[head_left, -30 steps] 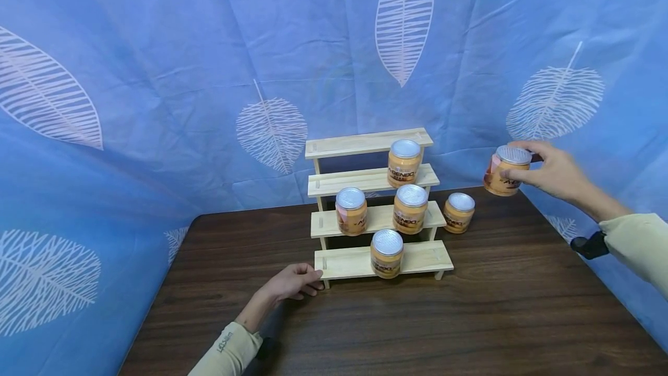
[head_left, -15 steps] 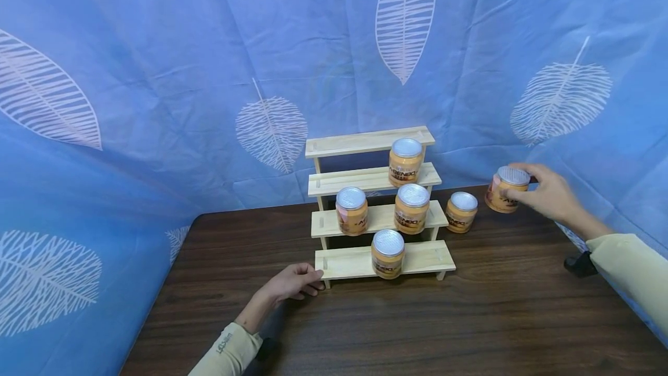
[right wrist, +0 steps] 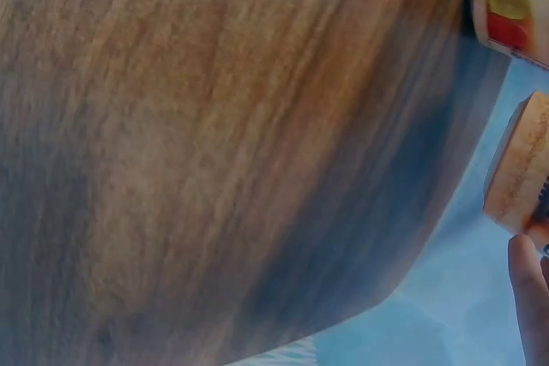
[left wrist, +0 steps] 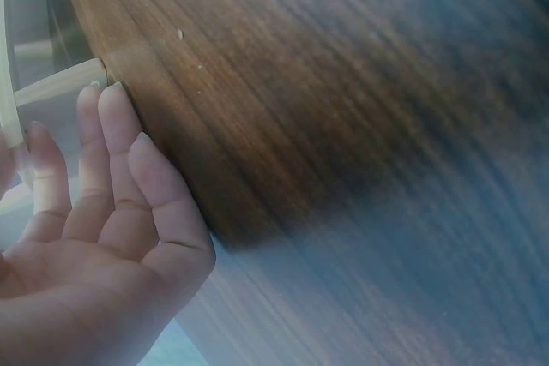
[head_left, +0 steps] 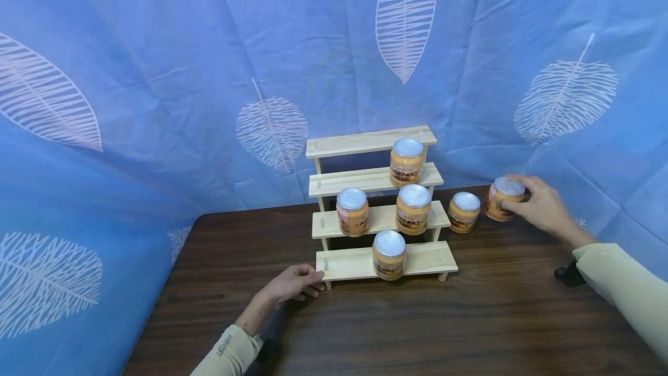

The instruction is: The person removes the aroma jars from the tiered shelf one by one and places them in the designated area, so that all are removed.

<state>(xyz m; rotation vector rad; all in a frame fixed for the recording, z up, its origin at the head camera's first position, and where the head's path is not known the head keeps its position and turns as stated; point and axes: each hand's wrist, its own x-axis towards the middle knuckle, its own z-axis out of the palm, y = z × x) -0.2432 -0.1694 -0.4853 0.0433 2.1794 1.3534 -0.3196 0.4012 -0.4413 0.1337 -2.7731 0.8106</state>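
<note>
A four-tier wooden display stand [head_left: 344, 263] holds several orange jars with silvery lids. In the head view, my left hand [head_left: 292, 283] pinches the left end of its lowest step, thumb on top; curled fingers [left wrist: 154, 186] show beside it in the left wrist view. My right hand [head_left: 540, 205] grips an upright orange jar [head_left: 500, 206] by its sides, near the table's back right edge. Whether that jar touches the table I cannot tell. Left of it, another jar [head_left: 463, 216] stands on the table next to the stand. A right fingertip shows beneath the held jar [right wrist: 525, 169] in the right wrist view.
On the stand are a jar [head_left: 388, 263] on the lowest step, two jars, left [head_left: 354, 222] and right [head_left: 412, 219], on the second, and one jar [head_left: 406, 170] on the third. A blue leaf-print cloth [head_left: 182, 74] hangs behind the dark wooden table [head_left: 396, 329].
My right hand has lowered its jar toward the table, close to the standing jar. The left hand stays at the stand's lowest step.
</note>
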